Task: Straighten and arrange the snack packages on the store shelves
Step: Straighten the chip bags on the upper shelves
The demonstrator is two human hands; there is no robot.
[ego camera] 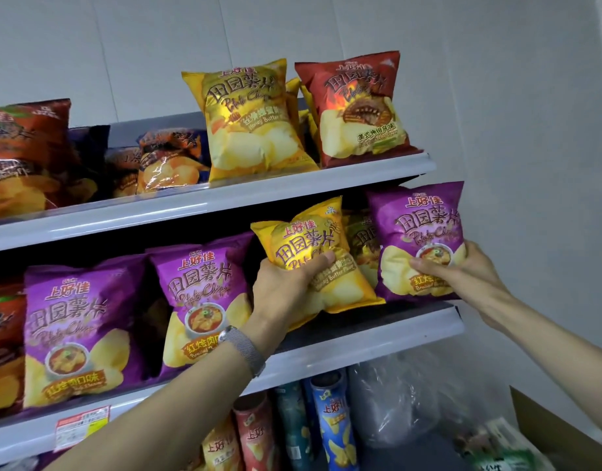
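Note:
My left hand (286, 287) grips a yellow honey-butter chip bag (313, 246), tilted, above the middle shelf (377, 338). My right hand (462, 270) holds a purple chip bag (418, 226) upright at the shelf's right end, fingers across its front. A greenish bag (362, 239) shows partly between the two. Two more purple bags (194, 294) (75, 328) stand further left on the same shelf. On the top shelf (292, 188) stand a yellow bag (248, 124) and a red bag (357, 103).
Orange and dark bags (170, 161) lie slumped at the top shelf's left; a red-orange bag (24, 154) stands at the far left. Chip canisters (333, 426) stand on the bottom shelf beside a clear plastic bag (401, 396). A cardboard box (558, 423) sits at lower right. A price tag (81, 426) hangs on the middle shelf's edge.

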